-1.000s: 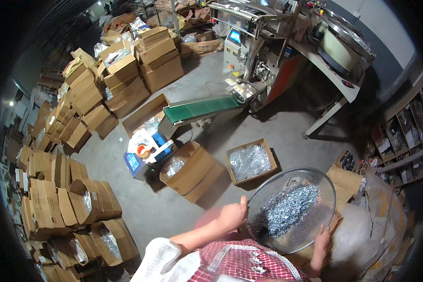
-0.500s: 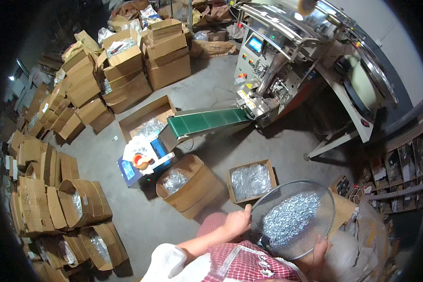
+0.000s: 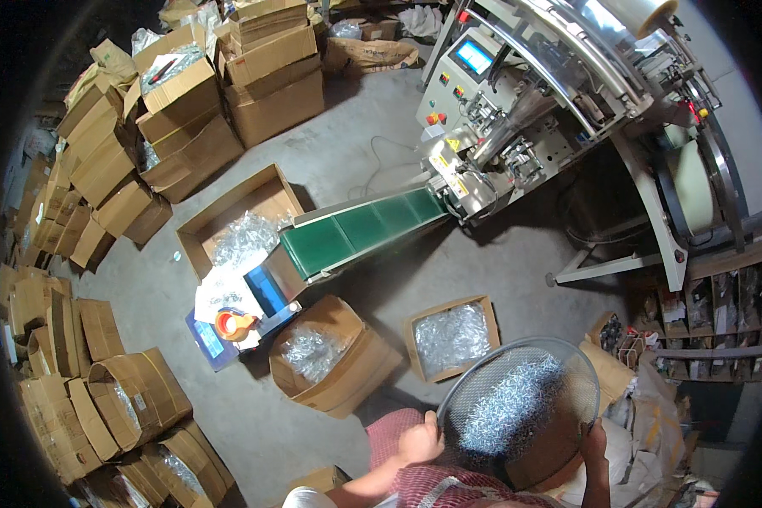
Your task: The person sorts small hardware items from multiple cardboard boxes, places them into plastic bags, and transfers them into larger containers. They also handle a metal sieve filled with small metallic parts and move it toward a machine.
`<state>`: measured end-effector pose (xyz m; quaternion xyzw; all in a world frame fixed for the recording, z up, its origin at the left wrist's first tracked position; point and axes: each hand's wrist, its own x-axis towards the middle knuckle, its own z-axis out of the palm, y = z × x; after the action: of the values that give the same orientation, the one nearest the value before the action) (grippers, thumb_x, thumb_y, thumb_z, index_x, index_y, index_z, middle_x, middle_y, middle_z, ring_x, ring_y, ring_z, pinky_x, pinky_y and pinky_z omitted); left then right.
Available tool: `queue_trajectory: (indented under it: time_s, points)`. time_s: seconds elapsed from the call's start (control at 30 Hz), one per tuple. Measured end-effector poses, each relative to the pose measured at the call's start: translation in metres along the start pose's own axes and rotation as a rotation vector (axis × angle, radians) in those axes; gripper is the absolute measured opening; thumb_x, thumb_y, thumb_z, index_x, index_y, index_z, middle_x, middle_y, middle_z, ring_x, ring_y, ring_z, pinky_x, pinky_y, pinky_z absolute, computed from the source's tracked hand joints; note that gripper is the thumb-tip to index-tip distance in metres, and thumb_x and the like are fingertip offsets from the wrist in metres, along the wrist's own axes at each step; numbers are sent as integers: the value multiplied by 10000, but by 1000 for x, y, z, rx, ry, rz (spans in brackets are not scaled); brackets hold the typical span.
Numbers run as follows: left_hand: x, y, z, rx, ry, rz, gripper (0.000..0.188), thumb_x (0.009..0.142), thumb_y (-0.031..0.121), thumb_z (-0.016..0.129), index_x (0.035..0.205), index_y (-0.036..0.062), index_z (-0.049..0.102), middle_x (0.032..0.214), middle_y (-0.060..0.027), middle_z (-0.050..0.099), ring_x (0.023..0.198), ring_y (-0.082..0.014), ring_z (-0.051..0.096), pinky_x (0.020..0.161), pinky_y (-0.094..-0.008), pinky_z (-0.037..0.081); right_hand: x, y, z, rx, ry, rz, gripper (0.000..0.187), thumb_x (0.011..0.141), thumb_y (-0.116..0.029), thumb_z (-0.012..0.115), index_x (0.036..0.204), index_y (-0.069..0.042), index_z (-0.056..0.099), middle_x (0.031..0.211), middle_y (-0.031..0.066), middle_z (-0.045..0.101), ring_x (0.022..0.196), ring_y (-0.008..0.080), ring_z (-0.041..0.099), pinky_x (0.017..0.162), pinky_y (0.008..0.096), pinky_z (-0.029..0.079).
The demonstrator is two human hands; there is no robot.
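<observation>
My left hand [image 3: 422,440] is closed on the left rim of a round, dark wire-mesh sieve [image 3: 571,415]. On the opposite side, my right hand [image 3: 594,441] grips the rim. A heap of small, shiny silver metal pieces [image 3: 510,408] lies in the sieve, mostly toward its left and far part; their exact kind is too small to make out. Bare mesh shows at the near right. Just beyond the sieve, on the floor, stands a shallow cardboard box [image 3: 451,332] filled with clear plastic packets.
A packing machine [image 3: 516,127] stands far right, its green conveyor [image 3: 364,233] sloping down to a carton [image 3: 196,234] of packets. An orange tape dispenser [image 3: 234,324] sits beside it. A taller carton [image 3: 347,372] is nearby. Stacked cartons [image 3: 102,161] line the left; sacks [image 3: 652,415] lie right.
My view has shifted nearer the machine and conveyor. The sieve stays in both hands, sitting slightly lower in view, and its metal pieces have slid toward the left, baring mesh at the near right.
</observation>
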<state>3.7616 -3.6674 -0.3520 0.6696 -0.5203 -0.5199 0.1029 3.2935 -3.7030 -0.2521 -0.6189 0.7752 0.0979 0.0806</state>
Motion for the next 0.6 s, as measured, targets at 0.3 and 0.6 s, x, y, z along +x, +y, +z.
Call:
queue_trajectory:
  time_s: [0.3, 0.6]
  points:
    - [31, 25, -3, 59, -71, 43, 360, 808, 199, 659, 1030, 20, 439, 715, -238, 681, 670, -408, 703, 613, -522, 567, -10, 27, 2, 41, -56, 182, 210, 945, -156, 574, 1016, 23, 492, 894, 292, 648, 842, 501, 626, 717, 544, 485]
    - [64, 104, 32, 309, -7, 362, 466, 766, 174, 667, 1144, -6, 461, 703, -242, 673, 627, -416, 686, 575, -507, 568, -95, 146, 81, 477, 18, 403, 554, 971, -187, 561, 1441, 52, 392, 1211, 260, 591, 965, 354, 623, 861, 456, 491]
